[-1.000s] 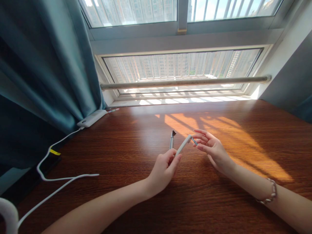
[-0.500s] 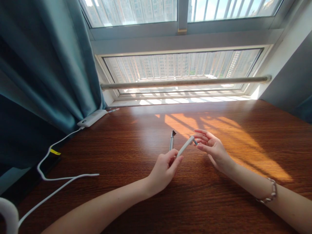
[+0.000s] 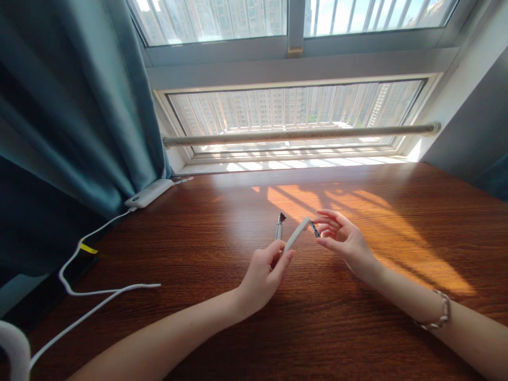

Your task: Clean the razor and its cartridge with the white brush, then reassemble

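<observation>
My left hand (image 3: 266, 275) is closed round the handle of a white toothbrush-like brush (image 3: 297, 234), whose dark bristles face down and right. Between the fingertips and thumb of my right hand (image 3: 344, 239) is a small, narrow dark piece with light spots, resembling a razor head (image 3: 315, 229). The brush's tip is right beside this piece; whether they touch I cannot tell. Just behind my left hand, a silver razor-like tool (image 3: 280, 226) with a dark angled head lies on the brown wooden table (image 3: 214, 233). Its lower end is hidden by my left hand.
A white power bank-like box (image 3: 150, 193) lies at the far left by the blue curtain (image 3: 99, 106), with a white cable (image 3: 93, 291) running from it. A yellow tag (image 3: 89, 248) is near the cable. A barred window and a rail (image 3: 297, 135) stand behind the table.
My left hand has drawn the brush slightly left and down, away from my right fingers. More of the dark piece in my right hand shows now. The silver tool stays put.
</observation>
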### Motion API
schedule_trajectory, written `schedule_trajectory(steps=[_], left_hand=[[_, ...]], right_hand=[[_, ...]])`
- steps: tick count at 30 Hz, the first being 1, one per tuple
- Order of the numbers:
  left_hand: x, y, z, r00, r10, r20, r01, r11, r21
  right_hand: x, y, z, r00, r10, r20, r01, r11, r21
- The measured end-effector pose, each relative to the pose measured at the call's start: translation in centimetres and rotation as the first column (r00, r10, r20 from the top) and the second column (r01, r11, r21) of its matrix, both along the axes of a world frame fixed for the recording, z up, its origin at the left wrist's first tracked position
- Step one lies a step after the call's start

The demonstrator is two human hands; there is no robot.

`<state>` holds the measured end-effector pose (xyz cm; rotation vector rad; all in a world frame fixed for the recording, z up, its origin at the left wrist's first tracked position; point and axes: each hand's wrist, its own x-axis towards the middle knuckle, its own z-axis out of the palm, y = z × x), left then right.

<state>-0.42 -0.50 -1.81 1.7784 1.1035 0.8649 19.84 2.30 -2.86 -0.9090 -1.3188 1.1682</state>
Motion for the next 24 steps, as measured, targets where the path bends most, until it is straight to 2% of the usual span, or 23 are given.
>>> schedule_trajectory(steps=[4,11,24], left_hand=[[-0.09,0.10,0.02,0.996,-0.031,-0.085,0.033,0.999,0.025],[-0.05,0.18,-0.02,0.994,-0.034,-0.109,0.037,0.999,0.024],[0.02,0.00,-0.14,0.990,-0.014,-0.140,0.018,0.999,0.031]], right_hand=[[-0.01,-0.07,0.07,1.000,-0.004,0.016,0.003,0.999,0.042],[-0.02,-0.17,0.13,1.000,0.000,0.005,0.000,0.998,0.059],[0.15,-0.03,0.05,0.998,-0.015,-0.055,0.015,1.000,0.002]])
